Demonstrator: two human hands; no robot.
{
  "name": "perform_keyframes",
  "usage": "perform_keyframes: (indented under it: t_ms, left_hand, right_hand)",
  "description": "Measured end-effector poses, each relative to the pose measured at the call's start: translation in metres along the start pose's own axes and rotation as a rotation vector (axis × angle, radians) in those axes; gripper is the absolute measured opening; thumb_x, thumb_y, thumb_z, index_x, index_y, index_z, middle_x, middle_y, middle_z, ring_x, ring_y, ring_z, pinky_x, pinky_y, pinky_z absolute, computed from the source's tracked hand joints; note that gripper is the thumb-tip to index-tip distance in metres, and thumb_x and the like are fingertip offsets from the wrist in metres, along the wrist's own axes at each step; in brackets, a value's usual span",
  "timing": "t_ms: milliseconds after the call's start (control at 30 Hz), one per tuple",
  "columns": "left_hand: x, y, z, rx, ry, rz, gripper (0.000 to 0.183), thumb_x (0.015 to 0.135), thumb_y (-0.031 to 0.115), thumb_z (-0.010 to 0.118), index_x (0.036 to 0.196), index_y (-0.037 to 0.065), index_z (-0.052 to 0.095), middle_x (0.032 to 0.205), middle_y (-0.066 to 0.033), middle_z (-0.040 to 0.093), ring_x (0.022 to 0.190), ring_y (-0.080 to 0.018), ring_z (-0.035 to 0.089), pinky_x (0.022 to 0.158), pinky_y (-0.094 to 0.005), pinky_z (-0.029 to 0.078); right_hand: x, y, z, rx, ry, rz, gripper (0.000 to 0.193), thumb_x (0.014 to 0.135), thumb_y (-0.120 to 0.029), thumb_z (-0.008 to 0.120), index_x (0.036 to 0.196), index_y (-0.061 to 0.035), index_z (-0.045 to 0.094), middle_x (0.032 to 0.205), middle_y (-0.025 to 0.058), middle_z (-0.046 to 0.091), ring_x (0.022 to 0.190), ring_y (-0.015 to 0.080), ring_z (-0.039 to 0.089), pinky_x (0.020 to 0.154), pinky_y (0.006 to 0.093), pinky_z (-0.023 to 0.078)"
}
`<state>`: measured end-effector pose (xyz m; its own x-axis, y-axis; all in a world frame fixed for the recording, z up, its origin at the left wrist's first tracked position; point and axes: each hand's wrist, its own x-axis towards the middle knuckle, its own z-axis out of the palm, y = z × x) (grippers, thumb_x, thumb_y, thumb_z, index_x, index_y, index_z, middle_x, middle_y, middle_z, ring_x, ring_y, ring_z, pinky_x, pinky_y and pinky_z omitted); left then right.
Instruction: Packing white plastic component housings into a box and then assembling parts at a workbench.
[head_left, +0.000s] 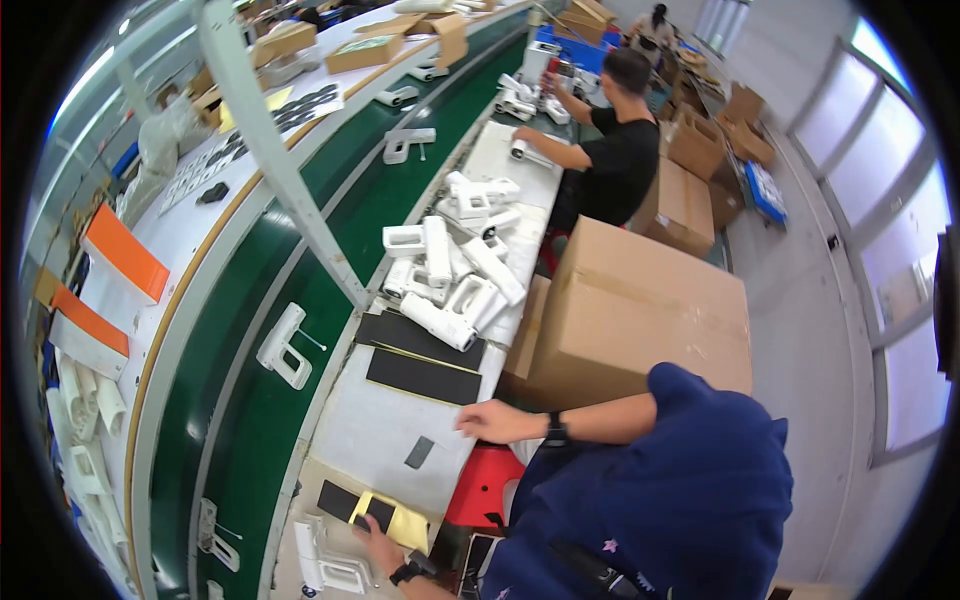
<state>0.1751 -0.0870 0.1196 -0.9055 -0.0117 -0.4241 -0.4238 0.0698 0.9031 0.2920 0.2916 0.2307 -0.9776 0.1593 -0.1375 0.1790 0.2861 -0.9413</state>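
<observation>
Along the near end of the white bench, the left hand is resting against a yellow sheet and the dark piece on it; whether its fingers are clamping down or only touching, I cannot tell. The sheet is lying close to the bench's near edge, between a dark strip and the person's side, with a white handle-shaped part sitting just beside the hand.

The right hand is hanging near the same edge, fingers loosely bent and apart, with nothing showing between them. A small grey patch is lying loose near it, and two black sheets are lying just beyond.

Several things could be going wrong here. The yellow sheet is looking thin and light, so a careless tug from the left wrist could be sending it over the edge, toward the red stool. Nothing is visibly pinning the grey patch, so a low sweep of the right hand could be dragging it off or creasing it. The pile of white parts is crowding the farther black sheet; if one part is rolling, it could be scuffing that sheet. A knock from the left forearm could be tipping the handle-shaped part.
</observation>
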Motion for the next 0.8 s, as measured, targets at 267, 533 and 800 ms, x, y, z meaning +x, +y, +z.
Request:
perform_keyframes:
  t_ms: [267, 533, 800]
  left_hand:
    - [0.025, -0.042, 0.072, 0.133, -0.074, 0.202, 0.068, 0.092, 0.027, 0.064, 0.141, 0.000, 0.026, 0.133, -0.0201, 0.045, 0.116, -0.0306, 0.051, 0.099, -0.0414, 0.044]
    - [-0.019, -0.055, 0.157, 0.843, 0.333, 0.291, 0.071, 0.075, 0.039, 0.077, 0.115, -0.012, 0.049, 0.114, -0.0316, 0.052, 0.106, -0.0450, 0.053, 0.094, -0.0499, 0.044]
    - [-0.183, -0.127, 0.315, 0.579, -0.516, 0.421, 0.050, 0.083, 0.017, 0.071, 0.123, -0.005, 0.050, 0.123, -0.0254, 0.044, 0.109, -0.0351, 0.048, 0.096, -0.0417, 0.043]
  right_hand:
    - [-0.184, -0.050, -0.076, -0.049, 0.130, 0.053, 0.021, 0.095, -0.020, 0.052, 0.106, -0.0050, 0.063, 0.092, 0.0080, 0.069, 0.081, 0.0193, 0.065, 0.071, 0.0326, 0.053]
    - [-0.323, 0.001, -0.135, -0.120, 0.433, 0.267, 0.023, 0.094, -0.019, 0.057, 0.105, -0.0012, 0.065, 0.094, 0.0086, 0.069, 0.086, 0.0155, 0.066, 0.079, 0.0314, 0.052]
    - [-0.493, 0.108, -0.178, -0.302, 0.577, 0.624, 0.022, 0.090, -0.018, 0.060, 0.101, 0.0000, 0.066, 0.086, 0.0098, 0.070, 0.078, 0.0161, 0.066, 0.073, 0.0316, 0.052]
